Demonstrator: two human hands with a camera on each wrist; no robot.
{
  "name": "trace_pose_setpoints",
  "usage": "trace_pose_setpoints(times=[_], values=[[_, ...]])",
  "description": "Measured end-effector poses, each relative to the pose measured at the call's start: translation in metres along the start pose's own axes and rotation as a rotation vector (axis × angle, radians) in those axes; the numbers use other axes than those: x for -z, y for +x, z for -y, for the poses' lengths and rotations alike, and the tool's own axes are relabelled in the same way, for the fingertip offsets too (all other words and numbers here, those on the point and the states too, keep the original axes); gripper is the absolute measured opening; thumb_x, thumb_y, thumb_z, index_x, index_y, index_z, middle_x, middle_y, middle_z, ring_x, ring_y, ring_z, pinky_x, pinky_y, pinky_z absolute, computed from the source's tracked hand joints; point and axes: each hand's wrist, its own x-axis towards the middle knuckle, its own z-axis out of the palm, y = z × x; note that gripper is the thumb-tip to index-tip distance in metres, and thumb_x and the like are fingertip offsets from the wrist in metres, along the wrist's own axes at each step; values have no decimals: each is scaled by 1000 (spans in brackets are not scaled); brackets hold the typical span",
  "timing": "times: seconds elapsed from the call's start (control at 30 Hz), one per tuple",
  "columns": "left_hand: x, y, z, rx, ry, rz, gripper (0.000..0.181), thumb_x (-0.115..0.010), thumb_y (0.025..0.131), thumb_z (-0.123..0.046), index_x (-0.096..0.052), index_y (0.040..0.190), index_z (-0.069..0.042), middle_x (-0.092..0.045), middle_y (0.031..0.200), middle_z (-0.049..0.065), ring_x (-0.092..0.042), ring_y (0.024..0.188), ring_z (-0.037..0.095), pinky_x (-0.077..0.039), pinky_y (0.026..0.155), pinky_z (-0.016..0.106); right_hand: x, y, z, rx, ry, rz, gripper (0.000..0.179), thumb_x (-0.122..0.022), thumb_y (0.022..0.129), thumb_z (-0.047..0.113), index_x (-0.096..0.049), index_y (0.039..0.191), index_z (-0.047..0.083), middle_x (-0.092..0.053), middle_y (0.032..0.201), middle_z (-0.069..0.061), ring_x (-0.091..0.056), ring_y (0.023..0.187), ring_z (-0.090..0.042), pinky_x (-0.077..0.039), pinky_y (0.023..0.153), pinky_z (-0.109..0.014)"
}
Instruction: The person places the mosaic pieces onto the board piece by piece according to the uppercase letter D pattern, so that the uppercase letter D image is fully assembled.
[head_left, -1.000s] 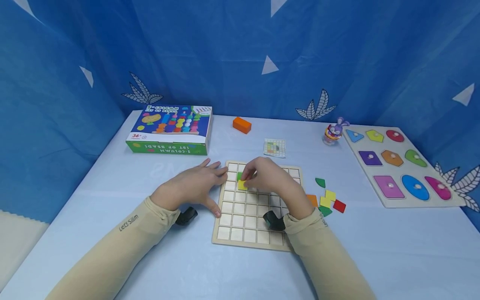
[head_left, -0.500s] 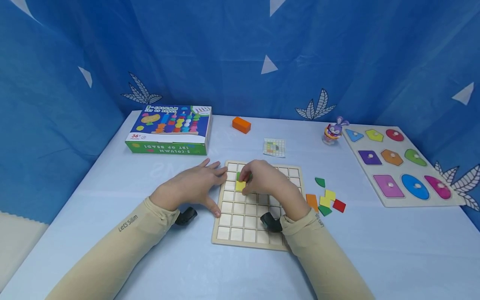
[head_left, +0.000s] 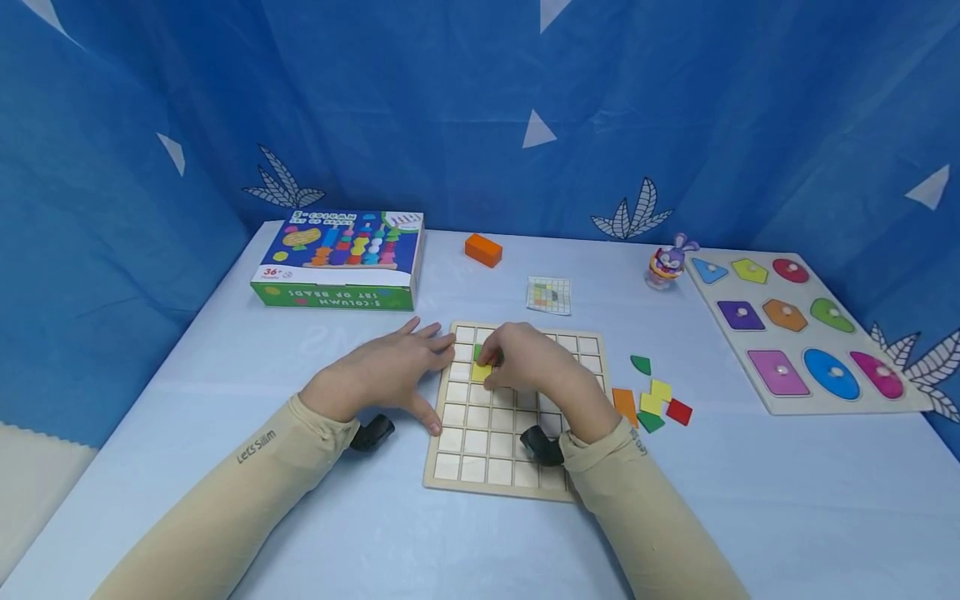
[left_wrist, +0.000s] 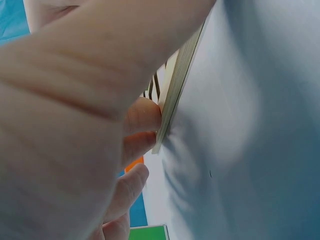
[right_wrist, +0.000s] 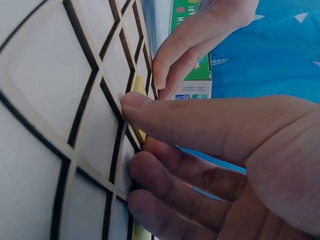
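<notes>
Yellow and square, a flat tile is pinched by the curled fingers of the right hand in the far-left part of the pale wooden grid board, presumably for exact seating. The board's left edge is touched by the spread, empty fingers of the left hand, likely for steadiness; beyond it, a printed paper card is laid, perhaps for reference.

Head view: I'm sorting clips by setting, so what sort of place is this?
Probably a small tabletop play area, perhaps staged for filming: a patterned blue cloth hangs behind the white table, which bears a grid board and a knob puzzle.
</notes>
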Motion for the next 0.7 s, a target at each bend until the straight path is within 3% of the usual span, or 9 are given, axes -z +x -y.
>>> trace_pose_setpoints(times=[0.37, 0.7], values=[[1, -1, -1, 7, -6, 4, 115, -79, 62, -73, -47, 150, -7, -35, 160, 11, -18, 151, 34, -2, 124, 47, 5, -3, 0, 5, -7, 6, 24, -85, 82, 10, -77, 105, 9, -70, 94, 2, -61, 86, -15, -55, 81, -30], [1, -1, -1, 7, -4, 5, 115, -79, 63, -73, -46, 151, -6, -34, 160, 12, -18, 151, 34, -2, 124, 47, 18, -10, -5, 17, 50, 30, 31, -85, 81, 10, -76, 111, 11, -70, 102, 0, -62, 92, -17, -56, 82, -33]])
